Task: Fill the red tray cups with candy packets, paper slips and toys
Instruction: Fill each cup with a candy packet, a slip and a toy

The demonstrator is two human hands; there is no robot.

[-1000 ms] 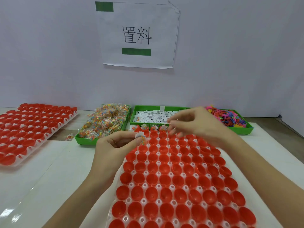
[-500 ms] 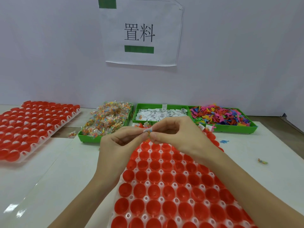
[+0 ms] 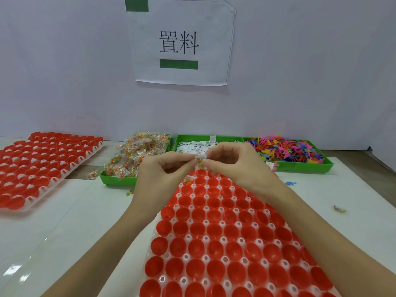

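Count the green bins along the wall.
3, in a row behind the red tray: left bin holds candy packets, middle bin paper slips, right bin toys. Hands partly hide the middle one.

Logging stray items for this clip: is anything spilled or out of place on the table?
Yes. Loose pieces lie outside the bins: a candy packet left of the candy bin, a blue toy and another candy packet on the table right of the red tray.

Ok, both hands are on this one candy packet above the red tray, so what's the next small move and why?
Probably lower the candy packet into an empty cup in the far rows just below it. Both the left hand and right hand pinch it right over the red tray, whose near cups look empty.
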